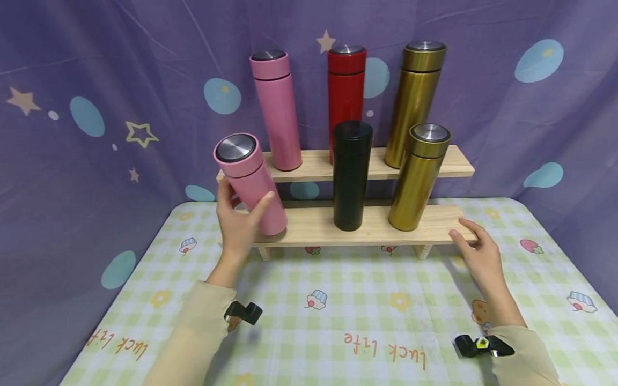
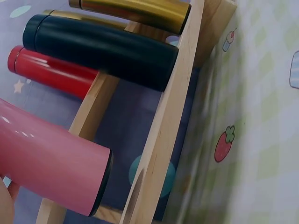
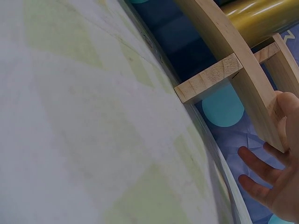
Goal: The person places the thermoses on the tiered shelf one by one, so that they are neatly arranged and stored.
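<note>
My left hand (image 1: 237, 222) grips a pink thermos bottle (image 1: 260, 195) round its body, thumb in front, at the left end of the lower shelf board (image 1: 309, 225). The bottle tilts, its steel-topped lid leaning left. Its dark base shows in the left wrist view, with a gap between it and the board. My right hand (image 1: 483, 257) holds the right end of the same board, thumb at its front edge; in the right wrist view the other fingers (image 3: 259, 165) spread below. A black bottle (image 1: 352, 182) and a gold bottle (image 1: 417, 182) stand on this board.
On the upper board (image 1: 314, 163) stand another pink bottle (image 1: 279, 115), a red bottle (image 1: 346, 91) and a taller-looking gold bottle (image 1: 416, 107). The wooden rack rests on a checked tablecloth (image 1: 357, 300), against a purple patterned curtain (image 1: 159, 64).
</note>
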Demonstrator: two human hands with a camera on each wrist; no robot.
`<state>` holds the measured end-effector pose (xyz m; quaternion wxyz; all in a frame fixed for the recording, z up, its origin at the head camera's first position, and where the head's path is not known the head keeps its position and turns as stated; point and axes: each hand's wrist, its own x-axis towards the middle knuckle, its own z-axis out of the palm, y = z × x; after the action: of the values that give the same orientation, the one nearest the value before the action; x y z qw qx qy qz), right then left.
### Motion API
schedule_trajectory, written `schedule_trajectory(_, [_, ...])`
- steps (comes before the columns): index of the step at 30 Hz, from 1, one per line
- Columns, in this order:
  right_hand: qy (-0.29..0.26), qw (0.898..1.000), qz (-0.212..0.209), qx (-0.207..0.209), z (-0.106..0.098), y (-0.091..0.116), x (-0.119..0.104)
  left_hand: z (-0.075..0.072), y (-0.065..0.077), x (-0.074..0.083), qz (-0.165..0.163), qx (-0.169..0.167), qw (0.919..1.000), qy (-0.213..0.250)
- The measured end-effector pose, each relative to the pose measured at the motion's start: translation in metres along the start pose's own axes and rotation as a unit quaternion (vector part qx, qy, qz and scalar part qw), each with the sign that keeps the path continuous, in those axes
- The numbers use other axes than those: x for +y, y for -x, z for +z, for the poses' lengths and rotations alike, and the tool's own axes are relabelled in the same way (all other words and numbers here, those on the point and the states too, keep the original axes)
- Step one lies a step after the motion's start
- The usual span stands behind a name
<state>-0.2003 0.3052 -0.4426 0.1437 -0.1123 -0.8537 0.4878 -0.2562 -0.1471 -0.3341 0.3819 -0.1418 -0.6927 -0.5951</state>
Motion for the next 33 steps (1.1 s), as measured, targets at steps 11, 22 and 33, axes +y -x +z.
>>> schedule_trajectory(11, [-0.010,1.000,-0.003,0.000,0.000,0.000,-0.001,0.023,0.002,0.032,-0.044,-0.028,0.9986,0.012])
schedule_trajectory(22, [-0.010,1.000,0.000,-0.004,-0.001,0.000,-0.002,0.036,0.002,-0.009,-0.081,-0.056,0.9951,-0.005])
schedule_trajectory(33, [-0.008,1.000,-0.001,-0.001,-0.001,0.000,-0.001,0.040,0.003,-0.019,-0.090,-0.066,0.9935,-0.023])
